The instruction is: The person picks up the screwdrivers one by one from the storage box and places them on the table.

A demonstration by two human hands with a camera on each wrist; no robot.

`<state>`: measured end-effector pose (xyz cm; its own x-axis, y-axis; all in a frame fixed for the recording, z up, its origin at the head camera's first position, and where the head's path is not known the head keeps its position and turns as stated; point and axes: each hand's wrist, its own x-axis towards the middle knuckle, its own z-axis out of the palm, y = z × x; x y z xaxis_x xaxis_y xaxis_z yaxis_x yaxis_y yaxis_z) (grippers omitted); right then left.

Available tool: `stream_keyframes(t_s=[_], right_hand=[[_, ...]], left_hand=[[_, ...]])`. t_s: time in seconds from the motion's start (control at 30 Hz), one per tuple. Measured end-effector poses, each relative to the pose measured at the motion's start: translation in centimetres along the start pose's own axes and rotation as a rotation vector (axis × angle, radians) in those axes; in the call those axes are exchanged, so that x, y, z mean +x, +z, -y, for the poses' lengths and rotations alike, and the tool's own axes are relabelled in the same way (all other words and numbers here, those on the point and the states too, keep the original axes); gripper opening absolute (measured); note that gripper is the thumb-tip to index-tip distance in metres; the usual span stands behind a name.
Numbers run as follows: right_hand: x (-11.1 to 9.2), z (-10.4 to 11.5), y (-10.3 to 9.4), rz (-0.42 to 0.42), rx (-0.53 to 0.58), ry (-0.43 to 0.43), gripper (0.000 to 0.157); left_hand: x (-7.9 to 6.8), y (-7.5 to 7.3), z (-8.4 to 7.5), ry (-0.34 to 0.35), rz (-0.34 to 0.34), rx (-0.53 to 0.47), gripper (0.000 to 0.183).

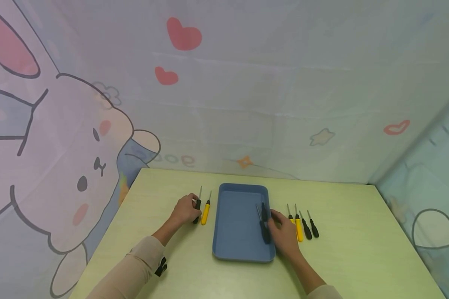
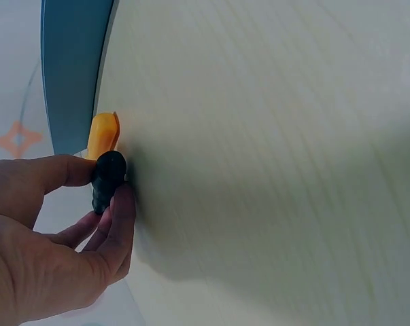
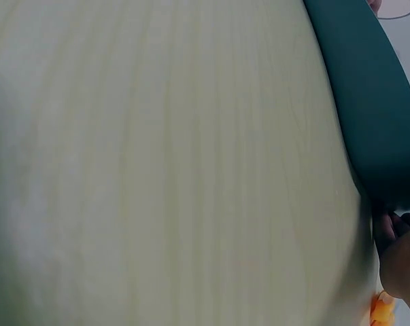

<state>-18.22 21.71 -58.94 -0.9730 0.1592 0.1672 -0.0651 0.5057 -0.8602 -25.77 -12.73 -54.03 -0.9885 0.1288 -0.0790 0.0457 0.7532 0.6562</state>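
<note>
My left hand (image 1: 187, 209) pinches the black handle of a screwdriver (image 1: 197, 209), left of a blue tray (image 1: 224, 253). Thumb and fingertips press on either side of that handle in the left wrist view, where its round end (image 2: 111, 166) faces the camera. Close beside it lies a screwdriver with a yellow handle (image 1: 205, 214). My right hand (image 1: 284, 234) grips the tray by its right rim, fingers curled against the outer wall. Inside, along that same side, lie a dark-handled screwdriver (image 1: 264, 232) and another black handle (image 1: 264, 211) behind it.
Right of the tray, several screwdrivers stand in a row, among them a yellow one (image 1: 298, 228) and a black one (image 1: 314, 228). A small black object (image 1: 161, 268) shows beside the left sleeve. Printed fabric (image 1: 284, 83) hangs behind the light table (image 1: 344, 265).
</note>
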Motion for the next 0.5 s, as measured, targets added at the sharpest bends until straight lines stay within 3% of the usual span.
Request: stream_keyframes(t_s=[0.5], right_hand=[[-0.05,0.04,0.01,-0.001,-0.007,0.003,0.040]], left_hand=[[-0.24,0.05,-0.48,0.012,-0.006,0.043,0.049]])
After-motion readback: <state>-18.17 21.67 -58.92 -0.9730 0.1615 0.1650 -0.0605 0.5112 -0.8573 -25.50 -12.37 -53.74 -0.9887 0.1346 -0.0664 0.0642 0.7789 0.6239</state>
